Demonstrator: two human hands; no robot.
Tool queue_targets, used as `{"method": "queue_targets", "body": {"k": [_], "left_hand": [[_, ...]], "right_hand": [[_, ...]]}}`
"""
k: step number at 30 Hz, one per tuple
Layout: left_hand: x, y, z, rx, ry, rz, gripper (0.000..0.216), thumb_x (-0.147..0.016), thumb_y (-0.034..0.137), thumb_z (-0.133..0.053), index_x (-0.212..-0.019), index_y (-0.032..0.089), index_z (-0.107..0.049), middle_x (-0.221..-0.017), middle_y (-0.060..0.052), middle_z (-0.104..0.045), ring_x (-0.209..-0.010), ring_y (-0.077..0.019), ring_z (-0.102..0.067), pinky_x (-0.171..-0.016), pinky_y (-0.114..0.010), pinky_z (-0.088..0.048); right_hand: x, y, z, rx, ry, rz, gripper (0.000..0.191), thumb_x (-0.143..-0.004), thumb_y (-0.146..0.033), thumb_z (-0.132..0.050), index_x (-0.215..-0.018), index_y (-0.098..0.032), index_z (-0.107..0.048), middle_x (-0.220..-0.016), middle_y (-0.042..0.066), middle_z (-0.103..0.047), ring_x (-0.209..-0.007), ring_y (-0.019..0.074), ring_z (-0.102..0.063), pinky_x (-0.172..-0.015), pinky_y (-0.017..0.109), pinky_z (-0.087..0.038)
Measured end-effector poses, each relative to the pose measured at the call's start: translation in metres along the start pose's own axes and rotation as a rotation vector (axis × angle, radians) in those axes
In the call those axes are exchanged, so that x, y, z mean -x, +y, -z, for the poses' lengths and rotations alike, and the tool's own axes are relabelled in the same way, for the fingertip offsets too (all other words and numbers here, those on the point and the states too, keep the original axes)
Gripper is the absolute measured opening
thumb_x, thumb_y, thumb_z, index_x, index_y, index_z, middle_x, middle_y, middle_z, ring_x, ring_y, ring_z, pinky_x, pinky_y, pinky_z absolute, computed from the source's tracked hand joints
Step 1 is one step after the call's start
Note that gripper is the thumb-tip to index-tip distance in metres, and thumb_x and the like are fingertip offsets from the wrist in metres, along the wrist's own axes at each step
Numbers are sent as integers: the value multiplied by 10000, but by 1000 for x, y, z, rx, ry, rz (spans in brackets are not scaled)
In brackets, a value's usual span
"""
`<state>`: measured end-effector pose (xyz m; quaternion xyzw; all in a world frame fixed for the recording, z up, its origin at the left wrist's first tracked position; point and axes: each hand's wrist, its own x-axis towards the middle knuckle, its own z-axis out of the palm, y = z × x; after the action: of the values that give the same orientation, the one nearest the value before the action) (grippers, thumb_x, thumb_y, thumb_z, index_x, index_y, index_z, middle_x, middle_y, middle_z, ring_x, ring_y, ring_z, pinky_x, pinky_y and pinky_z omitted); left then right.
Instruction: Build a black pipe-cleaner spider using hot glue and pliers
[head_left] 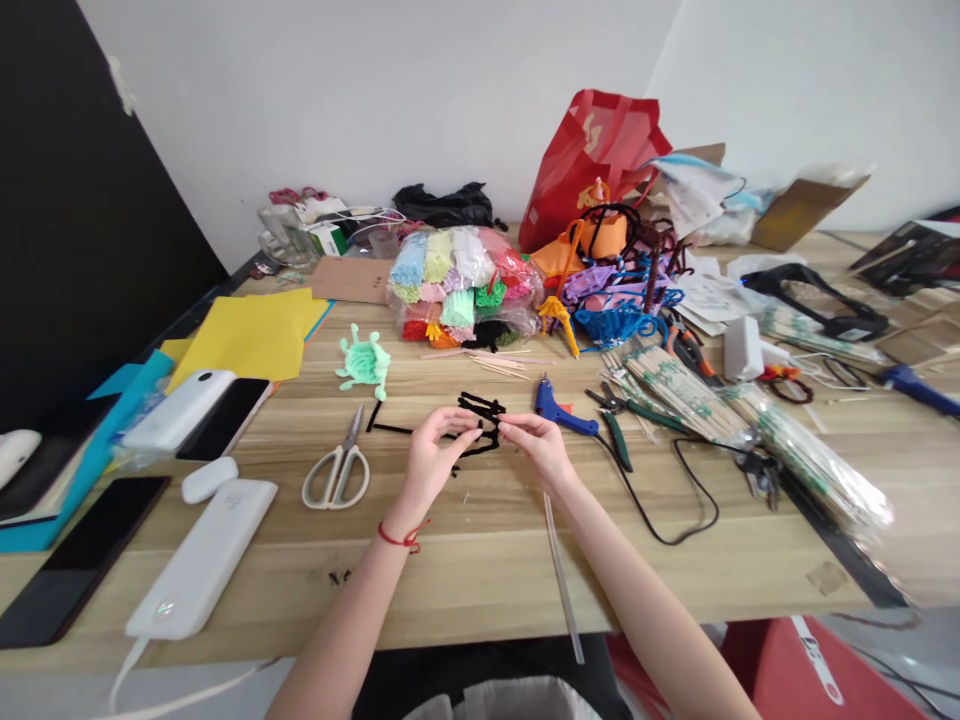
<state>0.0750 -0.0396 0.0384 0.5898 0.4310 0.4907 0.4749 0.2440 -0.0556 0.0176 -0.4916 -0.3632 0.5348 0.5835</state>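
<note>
Over the middle of the table, my left hand point(435, 455) and my right hand point(544, 450) face each other, fingertips pinched on a short black pipe cleaner point(491, 421). More black pipe cleaner pieces point(474, 400) lie just behind and below the fingers, partly hidden by them. One bent black length point(391, 430) reaches out to the left of my left hand. White-handled scissors point(337, 472) lie left of that hand, below a mint-green fuzzy shape point(365, 362) with curled arms. A blue glue gun point(561, 410) rests just beyond my right hand.
Bagged colourful pipe cleaners point(465, 285) stand at the back, beside a red bag point(592, 150). Green-handled pliers point(617, 435) and packs of wooden sticks point(810, 460) lie right. A clear glue stick point(562, 580) overhangs the front edge. Phones and a white power bank point(202, 560) lie left.
</note>
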Motion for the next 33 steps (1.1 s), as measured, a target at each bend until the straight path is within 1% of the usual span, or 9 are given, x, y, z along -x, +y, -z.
{"method": "queue_targets", "body": {"k": [5, 9, 14, 20, 26, 33], "left_hand": [[0, 3, -1, 121, -103, 158, 389, -661, 250, -752, -988, 176, -555, -802, -29, -696, -775, -164, -678, -769, -299, -541], [0, 2, -2, 197, -95, 225, 401, -648, 239, -759, -953, 182, -506, -800, -23, -699, -764, -158, -683, -736, -284, -547], [0, -7, -5, 300, -47, 226, 459, -625, 207, -774, -831, 214, -364, -754, 5, -710, -754, -155, -700, -779, -308, -545], [-1, -10, -7, 349, -45, 245, 531, -603, 226, -787, -767, 228, -282, -737, 8, -709, -769, -187, -712, -805, -354, -547], [-1, -10, -7, 344, -45, 252, 539, -605, 247, -786, -753, 230, -269, -748, 3, -713, -796, -198, -712, -841, -369, -527], [-1, -9, -7, 342, -42, 272, 532, -603, 220, -786, -759, 227, -277, -738, 3, -714, -760, -189, -711, -791, -332, -524]], "right_hand": [[0, 0, 1, -51, -15, -61, 292, -552, -345, -826, -799, -207, -754, -755, 23, -730, -628, 116, -610, -649, 251, -472], [-1, -1, 1, -101, -44, -105, 259, -578, -347, -810, -786, -203, -754, -758, 27, -729, -602, 106, -592, -615, 245, -451], [0, -1, 1, -125, -28, -141, 262, -563, -332, -819, -779, -198, -753, -747, 24, -726, -576, 95, -576, -601, 241, -439], [0, -1, 1, -124, -43, -137, 272, -556, -330, -823, -783, -198, -754, -738, 23, -728, -566, 91, -573, -597, 237, -440], [0, -1, 1, -115, -47, -130, 265, -560, -332, -822, -781, -202, -756, -738, 24, -729, -575, 93, -577, -596, 231, -442], [2, -3, 1, -84, -81, -111, 233, -581, -331, -815, -773, -212, -759, -734, 22, -731, -591, 99, -583, -621, 240, -445]]}}
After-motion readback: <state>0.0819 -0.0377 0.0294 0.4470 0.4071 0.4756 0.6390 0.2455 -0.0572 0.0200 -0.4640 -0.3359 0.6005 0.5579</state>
